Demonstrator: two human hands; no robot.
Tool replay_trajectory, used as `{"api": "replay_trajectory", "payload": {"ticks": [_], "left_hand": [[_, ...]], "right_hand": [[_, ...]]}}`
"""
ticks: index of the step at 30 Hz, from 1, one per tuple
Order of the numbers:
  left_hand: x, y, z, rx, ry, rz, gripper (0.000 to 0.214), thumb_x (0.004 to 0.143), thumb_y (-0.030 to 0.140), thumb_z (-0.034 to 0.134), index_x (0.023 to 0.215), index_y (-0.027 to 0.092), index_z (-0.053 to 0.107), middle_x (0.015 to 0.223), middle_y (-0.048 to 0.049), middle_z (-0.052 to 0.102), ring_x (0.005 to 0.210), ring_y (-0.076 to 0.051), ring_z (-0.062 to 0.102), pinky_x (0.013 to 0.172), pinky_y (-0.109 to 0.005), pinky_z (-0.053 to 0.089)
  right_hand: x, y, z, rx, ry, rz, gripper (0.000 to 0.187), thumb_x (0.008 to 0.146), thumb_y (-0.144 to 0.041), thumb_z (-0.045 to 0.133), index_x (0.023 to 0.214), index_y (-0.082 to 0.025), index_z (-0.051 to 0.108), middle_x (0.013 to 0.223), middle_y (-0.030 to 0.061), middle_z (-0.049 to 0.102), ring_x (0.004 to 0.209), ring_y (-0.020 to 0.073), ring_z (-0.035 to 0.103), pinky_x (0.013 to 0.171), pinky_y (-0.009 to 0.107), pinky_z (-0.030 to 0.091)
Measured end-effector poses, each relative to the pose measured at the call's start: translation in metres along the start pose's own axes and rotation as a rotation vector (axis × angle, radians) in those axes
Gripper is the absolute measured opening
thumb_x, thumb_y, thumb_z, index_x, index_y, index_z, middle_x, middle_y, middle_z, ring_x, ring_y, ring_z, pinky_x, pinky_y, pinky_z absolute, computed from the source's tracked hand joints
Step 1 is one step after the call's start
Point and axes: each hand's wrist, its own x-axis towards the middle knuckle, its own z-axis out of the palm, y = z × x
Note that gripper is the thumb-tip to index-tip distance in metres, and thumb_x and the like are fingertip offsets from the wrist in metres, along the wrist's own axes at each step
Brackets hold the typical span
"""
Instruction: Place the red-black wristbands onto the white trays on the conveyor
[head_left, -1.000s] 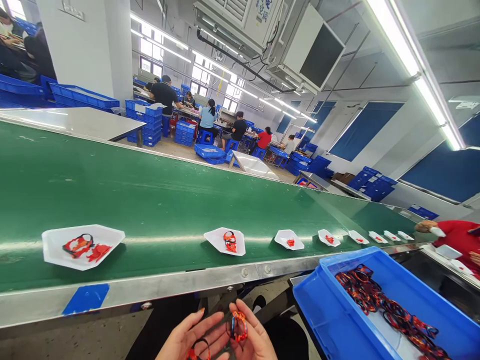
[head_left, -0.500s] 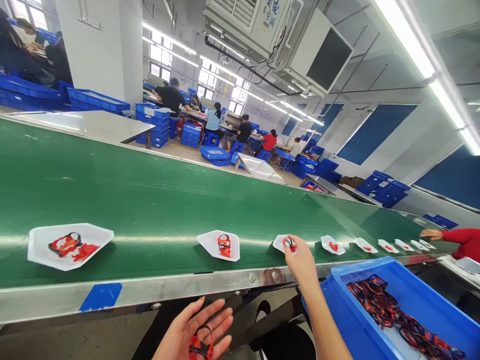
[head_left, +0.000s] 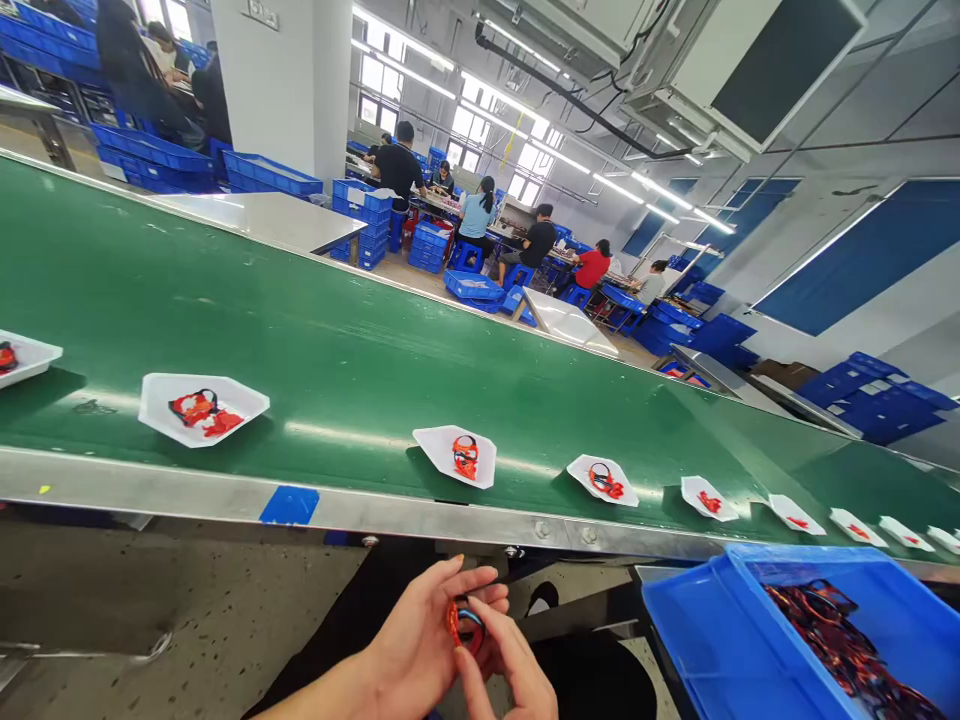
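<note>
Over the floor at the near side of the belt, my left hand (head_left: 420, 630) is cupped around small red and black ring-shaped bands (head_left: 465, 628); their exact kind and number I cannot tell. My right hand (head_left: 510, 665) meets it, thumb and forefinger pinching the same bands. Beyond the hands, a white tray (head_left: 486, 470) on the belt carries a red and black piece. To its right another white tray (head_left: 626, 493) holds a similar ring and red bits. A wider white tray (head_left: 157, 400) with like pieces lies to the left.
A green conveyor belt (head_left: 315, 340) with a metal edge (head_left: 480, 522) crosses the view. At right a blue bin (head_left: 705, 620) holds a heap of red and black bands. More white trays (head_left: 795, 515) line the belt. People work at far tables among blue crates (head_left: 427, 245).
My right hand has left the tray on the belt and come to my left hand. A ring now lies in that tray. The view has shifted, and my left hand has closed more.
</note>
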Motion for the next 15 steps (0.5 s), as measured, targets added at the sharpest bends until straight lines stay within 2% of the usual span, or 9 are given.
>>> {"api": "replay_trajectory", "payload": {"ticks": [3, 6, 8, 10, 13, 15], "left_hand": [[-0.002, -0.004, -0.002, 0.009, -0.039, 0.018, 0.038, 0.079, 0.038, 0.058, 0.101, 0.006, 0.063, 0.102, -0.0165, 0.067, 0.082, -0.020, 0.063, 0.089, -0.038, 0.044], [-0.003, -0.004, -0.005, 0.042, -0.043, 0.031, 0.039, 0.080, 0.039, 0.057, 0.102, 0.007, 0.063, 0.105, -0.0162, 0.066, 0.083, -0.020, 0.062, 0.088, -0.035, 0.044], [-0.004, -0.004, -0.006, 0.074, -0.045, 0.030, 0.041, 0.081, 0.040, 0.055, 0.104, 0.007, 0.063, 0.106, -0.0151, 0.065, 0.082, -0.019, 0.062, 0.081, -0.032, 0.046], [-0.005, -0.003, -0.005, 0.100, -0.047, 0.029, 0.042, 0.081, 0.040, 0.055, 0.107, 0.007, 0.062, 0.106, -0.0140, 0.065, 0.079, -0.018, 0.062, 0.077, -0.030, 0.047], [-0.006, -0.002, -0.004, 0.100, -0.050, 0.019, 0.043, 0.081, 0.038, 0.055, 0.110, 0.006, 0.061, 0.105, -0.0133, 0.066, 0.086, -0.019, 0.062, 0.085, -0.030, 0.045], [-0.006, -0.002, -0.004, 0.090, -0.040, 0.006, 0.042, 0.081, 0.036, 0.057, 0.109, 0.005, 0.062, 0.107, -0.0137, 0.066, 0.095, -0.020, 0.061, 0.094, -0.030, 0.041]], "right_hand": [[0.001, 0.005, -0.002, 0.009, -0.010, 0.053, 0.033, 0.064, -0.035, 0.075, 0.096, -0.026, 0.073, 0.096, 0.0070, 0.071, 0.082, 0.0248, 0.066, 0.073, 0.030, 0.054], [0.002, 0.007, -0.001, 0.139, -0.026, 0.127, 0.037, 0.062, -0.038, 0.076, 0.095, -0.023, 0.073, 0.087, 0.0073, 0.072, 0.068, 0.0206, 0.066, 0.059, 0.025, 0.054], [0.004, 0.007, -0.001, 0.329, -0.036, 0.247, 0.038, 0.060, -0.039, 0.079, 0.093, -0.021, 0.073, 0.081, 0.0065, 0.072, 0.057, 0.0167, 0.063, 0.051, 0.024, 0.052], [0.007, 0.008, -0.005, 0.552, -0.045, 0.446, 0.037, 0.058, -0.037, 0.081, 0.090, -0.019, 0.073, 0.074, 0.0049, 0.072, 0.047, 0.0118, 0.059, 0.044, 0.021, 0.049], [0.013, 0.011, -0.014, 0.807, -0.040, 0.718, 0.026, 0.064, -0.036, 0.078, 0.082, -0.018, 0.073, 0.069, 0.0028, 0.071, 0.044, 0.0075, 0.056, 0.044, 0.017, 0.050], [0.014, 0.015, -0.021, 0.883, -0.054, 0.746, 0.023, 0.068, -0.037, 0.075, 0.081, -0.018, 0.073, 0.073, 0.0037, 0.073, 0.051, 0.0095, 0.062, 0.051, 0.019, 0.055]]}}
